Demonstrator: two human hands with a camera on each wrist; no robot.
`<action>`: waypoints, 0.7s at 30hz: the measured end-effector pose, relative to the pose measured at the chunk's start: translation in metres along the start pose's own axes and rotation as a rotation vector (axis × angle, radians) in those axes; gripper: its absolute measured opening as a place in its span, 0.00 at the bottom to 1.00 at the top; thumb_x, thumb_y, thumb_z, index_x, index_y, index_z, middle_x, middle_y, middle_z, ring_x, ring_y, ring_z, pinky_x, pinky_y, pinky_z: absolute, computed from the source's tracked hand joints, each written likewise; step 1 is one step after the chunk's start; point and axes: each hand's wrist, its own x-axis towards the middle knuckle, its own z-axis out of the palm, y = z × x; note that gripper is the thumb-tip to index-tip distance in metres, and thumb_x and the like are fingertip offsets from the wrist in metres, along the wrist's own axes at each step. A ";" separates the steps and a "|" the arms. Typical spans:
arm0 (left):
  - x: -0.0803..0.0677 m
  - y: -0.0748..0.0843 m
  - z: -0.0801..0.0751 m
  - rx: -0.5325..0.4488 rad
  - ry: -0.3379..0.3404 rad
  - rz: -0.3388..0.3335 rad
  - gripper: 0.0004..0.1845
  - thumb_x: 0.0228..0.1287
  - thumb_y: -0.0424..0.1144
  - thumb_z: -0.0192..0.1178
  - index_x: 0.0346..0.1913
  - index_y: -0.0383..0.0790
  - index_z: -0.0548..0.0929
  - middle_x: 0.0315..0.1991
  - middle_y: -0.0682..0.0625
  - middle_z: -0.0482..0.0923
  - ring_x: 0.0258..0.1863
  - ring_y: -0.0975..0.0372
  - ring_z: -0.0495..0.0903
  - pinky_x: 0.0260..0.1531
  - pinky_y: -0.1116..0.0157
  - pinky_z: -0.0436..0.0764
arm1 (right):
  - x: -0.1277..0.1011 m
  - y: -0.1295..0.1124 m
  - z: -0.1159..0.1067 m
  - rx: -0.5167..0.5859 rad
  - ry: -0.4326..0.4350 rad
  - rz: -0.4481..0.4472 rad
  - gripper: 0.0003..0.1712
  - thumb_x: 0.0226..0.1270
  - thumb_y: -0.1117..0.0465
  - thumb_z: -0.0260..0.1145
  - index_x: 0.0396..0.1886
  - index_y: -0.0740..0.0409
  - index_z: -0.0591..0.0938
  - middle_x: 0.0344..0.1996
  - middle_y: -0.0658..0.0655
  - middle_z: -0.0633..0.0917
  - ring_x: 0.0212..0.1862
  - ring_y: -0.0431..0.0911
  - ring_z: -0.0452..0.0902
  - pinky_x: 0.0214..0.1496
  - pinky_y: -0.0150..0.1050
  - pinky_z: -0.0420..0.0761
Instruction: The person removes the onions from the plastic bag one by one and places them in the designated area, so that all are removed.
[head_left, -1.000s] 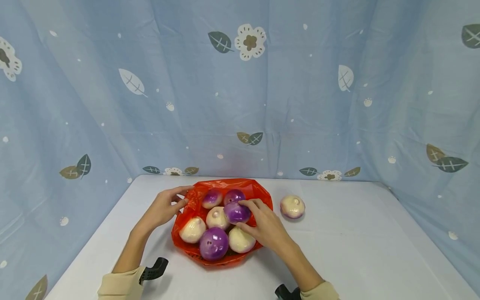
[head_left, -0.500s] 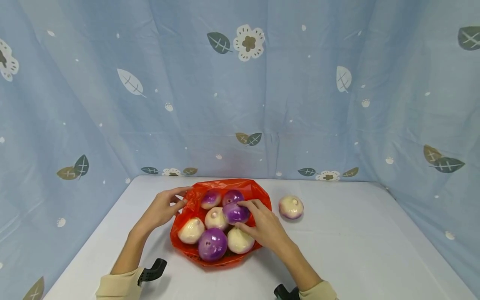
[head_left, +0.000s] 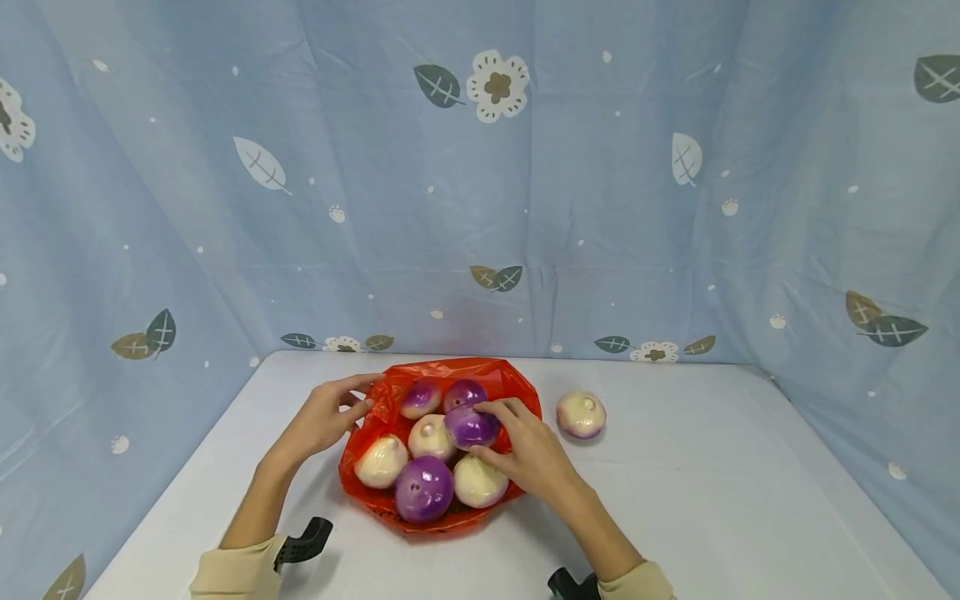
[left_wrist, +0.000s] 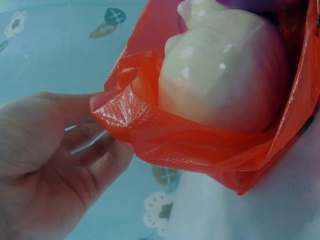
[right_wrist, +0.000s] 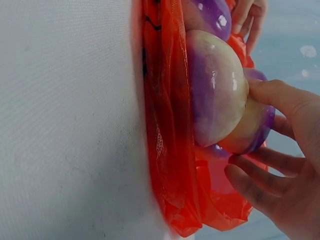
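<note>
A red plastic bag (head_left: 442, 527) lies spread wide on the table, holding several glossy purple-and-white turnips (head_left: 425, 490). At its left rim my left hand (head_left: 321, 419) pinches the film; in the left wrist view the thumb meets the bag's edge and the other fingers pass behind it. My right hand (head_left: 534, 450) reaches over the right side and grips a turnip (head_left: 471, 427), its purple end up, resting on the pile. Seen from the right wrist, the thumb lies on this turnip (right_wrist: 248, 131), with the fingers around its far side.
One more turnip (head_left: 581, 415), pale end up, stands alone on the white table (head_left: 720, 492) right of the bag. A blue patterned curtain (head_left: 480, 183) hangs behind and at both sides of the table.
Both hands keep their holds on the bag and turnip. The whole head view has shifted very slightly; nothing else visibly moves.
</note>
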 end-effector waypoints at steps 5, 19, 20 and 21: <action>0.000 -0.001 0.000 -0.005 0.000 0.010 0.23 0.67 0.28 0.58 0.64 0.40 0.77 0.48 0.38 0.82 0.34 0.59 0.83 0.26 0.69 0.84 | -0.001 0.002 -0.001 -0.005 0.005 -0.008 0.32 0.56 0.46 0.75 0.61 0.40 0.76 0.52 0.50 0.80 0.50 0.47 0.83 0.56 0.45 0.84; 0.001 -0.002 -0.003 -0.013 0.003 0.021 0.23 0.67 0.28 0.58 0.65 0.40 0.76 0.48 0.38 0.82 0.33 0.58 0.83 0.26 0.68 0.84 | 0.000 0.004 -0.007 -0.009 0.019 -0.016 0.31 0.56 0.47 0.75 0.60 0.41 0.77 0.52 0.49 0.81 0.51 0.47 0.82 0.58 0.51 0.81; 0.001 -0.002 -0.003 -0.014 0.001 0.020 0.23 0.67 0.28 0.58 0.65 0.40 0.76 0.48 0.37 0.82 0.33 0.58 0.83 0.26 0.68 0.84 | 0.001 0.004 -0.007 -0.009 0.017 -0.016 0.31 0.56 0.47 0.75 0.60 0.41 0.77 0.52 0.50 0.81 0.52 0.47 0.82 0.58 0.52 0.81; 0.001 -0.002 -0.003 -0.014 0.001 0.018 0.23 0.67 0.28 0.58 0.65 0.40 0.76 0.48 0.37 0.82 0.33 0.58 0.83 0.26 0.68 0.84 | 0.001 0.004 -0.008 -0.012 0.016 -0.018 0.32 0.56 0.47 0.75 0.61 0.41 0.77 0.52 0.50 0.81 0.52 0.48 0.82 0.58 0.53 0.81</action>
